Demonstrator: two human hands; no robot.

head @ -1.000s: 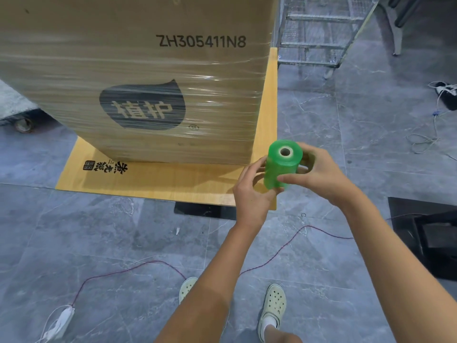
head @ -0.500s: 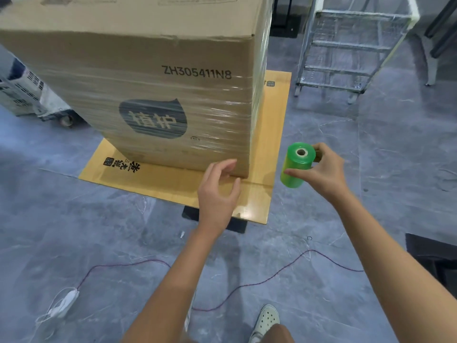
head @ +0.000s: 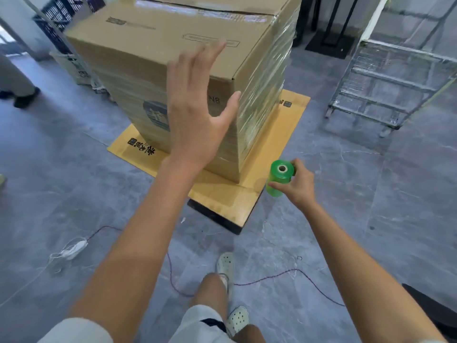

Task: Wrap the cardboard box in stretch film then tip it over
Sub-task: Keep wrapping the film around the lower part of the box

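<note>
A large cardboard box (head: 153,53) stands upright on a flat yellow cardboard sheet (head: 222,194), its sides wound in shiny clear stretch film. My left hand (head: 195,112) is raised in front of the box's near upper corner, fingers spread, holding nothing; I cannot tell whether it touches the box. My right hand (head: 300,185) grips a green roll of stretch film (head: 279,178) low beside the box's near bottom corner, over the sheet's edge.
A wire roll cage (head: 395,80) stands at the right. A purple cable (head: 284,276) and a white plug with cord (head: 71,251) lie on the grey floor by my feet. Black crates (head: 64,18) and another person's leg (head: 17,82) are at the left.
My left hand has let go of the roll and risen from the box's bottom corner to its upper corner. The view has tilted up, showing the box top. My right hand keeps the roll.
</note>
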